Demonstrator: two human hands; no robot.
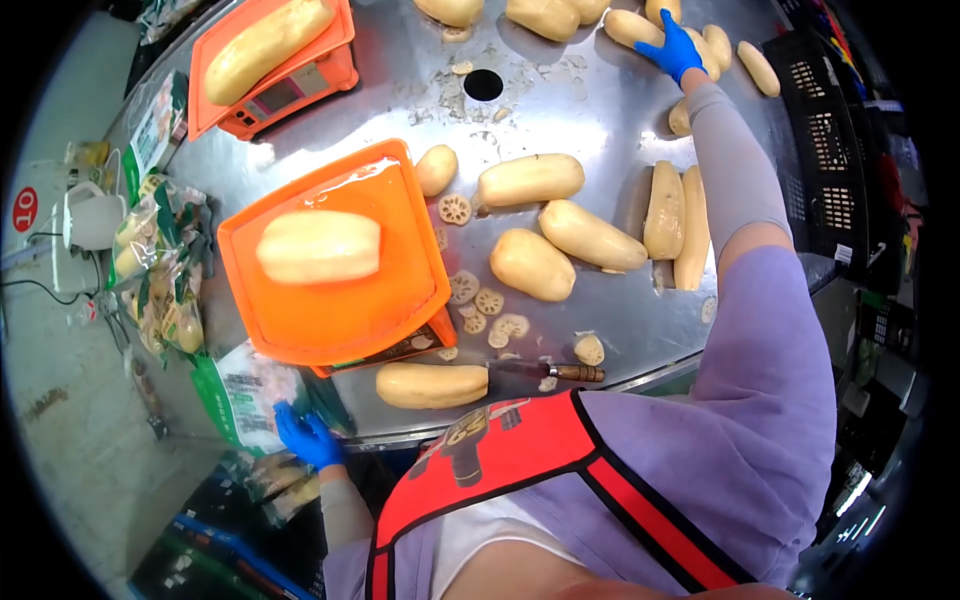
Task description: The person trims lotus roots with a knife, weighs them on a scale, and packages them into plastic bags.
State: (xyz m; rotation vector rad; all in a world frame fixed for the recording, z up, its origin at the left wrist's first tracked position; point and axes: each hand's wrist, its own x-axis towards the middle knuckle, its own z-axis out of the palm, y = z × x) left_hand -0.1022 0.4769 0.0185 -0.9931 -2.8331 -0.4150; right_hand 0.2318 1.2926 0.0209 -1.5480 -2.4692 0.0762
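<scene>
My left hand (308, 437), in a blue glove, is at the table's lower left edge, against a green-and-white plastic bag (232, 400); its fingers look apart. Stretched far to the upper right, my gloved right hand (675, 52) has its fingers spread over a group of peeled lotus roots (630, 28). A lotus root section (318, 247) lies on the orange scale (330, 320) in front of me. Nearer my body, another lotus root (432, 385) lies beside a wooden-handled knife (577, 373).
More lotus roots (530, 180) and cut slices (463, 287) lie across the metal table (600, 110), which has a round hole (483, 85). A second orange scale (300, 90) bears a long root. Filled bags (160, 270) stand left; black crates (825, 150) stand right.
</scene>
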